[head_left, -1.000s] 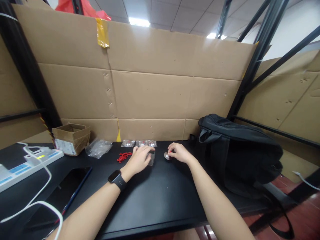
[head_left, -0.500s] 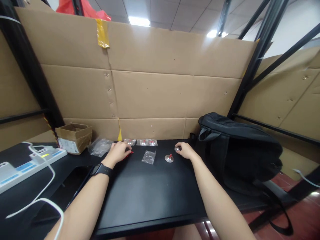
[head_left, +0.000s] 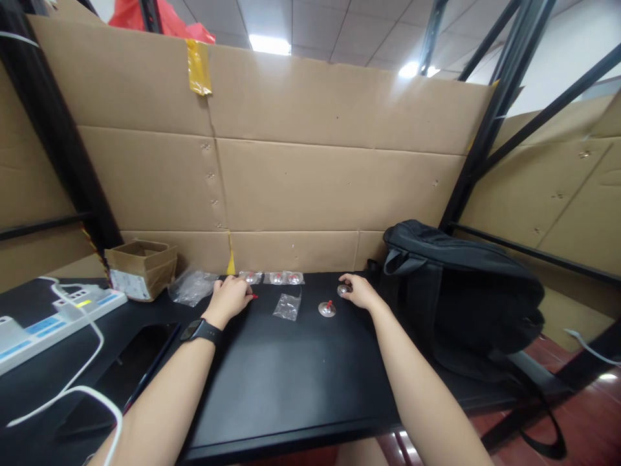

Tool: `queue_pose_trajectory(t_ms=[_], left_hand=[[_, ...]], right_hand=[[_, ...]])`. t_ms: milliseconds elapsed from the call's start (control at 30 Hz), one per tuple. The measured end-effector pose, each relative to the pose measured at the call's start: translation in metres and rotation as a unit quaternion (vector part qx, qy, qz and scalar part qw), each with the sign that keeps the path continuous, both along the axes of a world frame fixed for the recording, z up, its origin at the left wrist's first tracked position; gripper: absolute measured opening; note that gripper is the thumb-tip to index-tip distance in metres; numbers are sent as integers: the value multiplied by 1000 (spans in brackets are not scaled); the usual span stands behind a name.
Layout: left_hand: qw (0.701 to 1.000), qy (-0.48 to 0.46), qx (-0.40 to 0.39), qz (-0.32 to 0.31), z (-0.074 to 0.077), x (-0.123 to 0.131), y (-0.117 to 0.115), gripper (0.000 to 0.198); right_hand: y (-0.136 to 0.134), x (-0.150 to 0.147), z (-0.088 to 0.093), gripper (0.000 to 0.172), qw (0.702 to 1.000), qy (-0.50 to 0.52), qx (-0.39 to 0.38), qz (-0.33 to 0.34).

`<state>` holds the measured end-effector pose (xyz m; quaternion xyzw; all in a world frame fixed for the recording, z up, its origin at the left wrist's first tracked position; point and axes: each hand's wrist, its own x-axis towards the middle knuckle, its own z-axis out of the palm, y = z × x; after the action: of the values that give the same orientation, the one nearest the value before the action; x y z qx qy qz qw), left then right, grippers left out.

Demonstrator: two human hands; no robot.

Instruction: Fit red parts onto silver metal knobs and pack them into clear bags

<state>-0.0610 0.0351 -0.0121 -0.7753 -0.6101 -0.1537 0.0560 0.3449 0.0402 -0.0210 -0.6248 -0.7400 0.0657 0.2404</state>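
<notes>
My left hand [head_left: 231, 298] has its fingers closed around a small red plastic piece [head_left: 255, 296], most of it covered by the fingers. A clear suction cup [head_left: 343, 291] is pinched at its edge in my right hand [head_left: 361, 292], low over the black table. Between the hands, a second suction cup with a red peg [head_left: 326, 309] rests flat, peg upward. To its left lies a small clear plastic bag [head_left: 287, 307]. Several more red-and-clear pieces in clear wrappers [head_left: 284, 278] lie in a row along the back cardboard.
An open cardboard box [head_left: 140, 268] and crumpled clear plastic [head_left: 193, 288] are at the left rear. Nearer are a white power strip [head_left: 72, 323] with cables and a dark phone [head_left: 129, 372]. A black backpack [head_left: 466, 298] occupies the right side. Cardboard [head_left: 334, 188] walls the back.
Less of the red piece shows at my left hand, which has shifted slightly. My right hand's fingers have spread a little around the suction cup, showing more of it.
</notes>
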Motion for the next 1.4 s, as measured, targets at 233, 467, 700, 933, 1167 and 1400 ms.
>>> queue_pose_trajectory(t_ms=[233,467,700,933,1167,1400], left_hand=[[1000,-18,2,5,6,-3,-2,19],[985,-162,57,-5,12,14,-8,22],[912,-389,-6,-132,13,50,-18,26],[821,-521,-93,-214,14,81,-33,31],[806,-540,-95,-220,15,95,-43,27],[841,-484,3,-239,12,96,-43,15]], right_hand=[[3,3,-2,38,1000,16,-12,14],[0,1,3,38,999,42,14,7],[-16,-34,23,33,961,228,121,96],[-56,-99,43,38,878,387,106,259],[-67,-119,38,40,860,414,74,289],[-66,-118,36,39,851,429,55,298]])
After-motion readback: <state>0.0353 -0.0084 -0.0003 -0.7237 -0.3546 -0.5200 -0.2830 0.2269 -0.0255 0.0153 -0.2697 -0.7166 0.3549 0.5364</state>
